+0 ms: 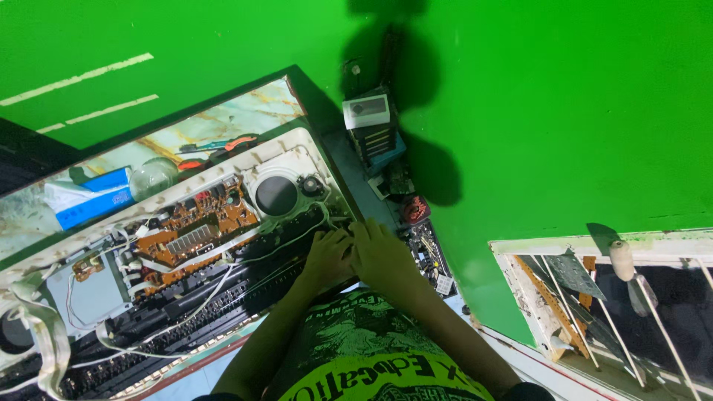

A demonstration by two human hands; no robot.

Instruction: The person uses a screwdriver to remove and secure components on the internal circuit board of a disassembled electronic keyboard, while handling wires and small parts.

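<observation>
Together, both hands (356, 256) press the opened keyboard's (171, 252) right edge.

Both hands, left hand (327, 256) and right hand (382, 256), lie side by side, fingers curled downward.

We see both hands at the right end of the opened keyboard (171, 252) — the left hand (327, 256) and right hand (382, 256) touching, pressed on its black frame beside a round speaker (276, 194) and brown circuit board (197, 226)
</observation>
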